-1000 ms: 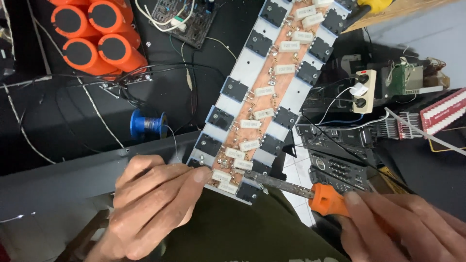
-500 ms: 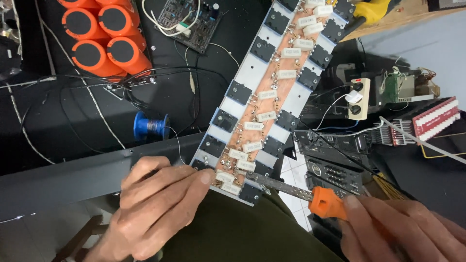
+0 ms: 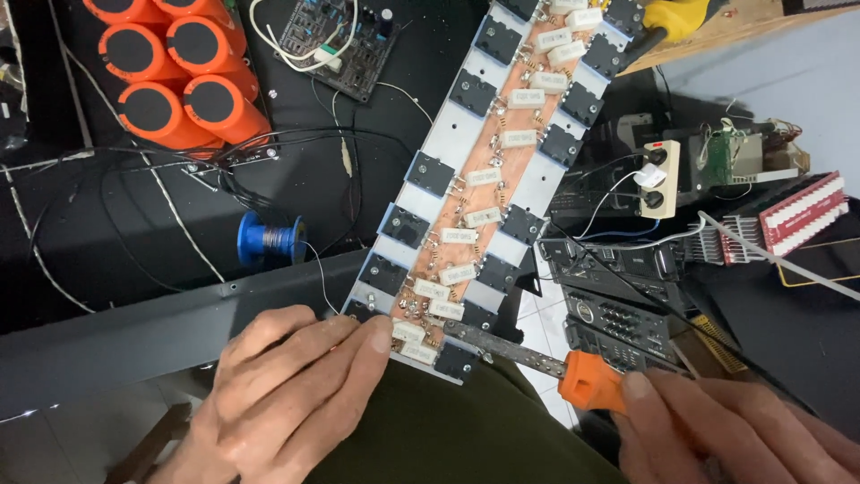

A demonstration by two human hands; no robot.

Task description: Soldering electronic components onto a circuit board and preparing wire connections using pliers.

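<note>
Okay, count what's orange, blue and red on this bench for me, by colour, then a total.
Orange: 6 – five capacitor cans, soldering iron handle in the right hand
Blue: 1 – wire spool
Red: 1 – ribbed connector block
Total: 8
The left hand steadies the long circuit board.

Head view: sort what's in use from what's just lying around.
In use:
left hand
right hand
soldering iron
long circuit board

Lying about:
orange capacitors
blue wire spool
small green board
red connector strip
</note>
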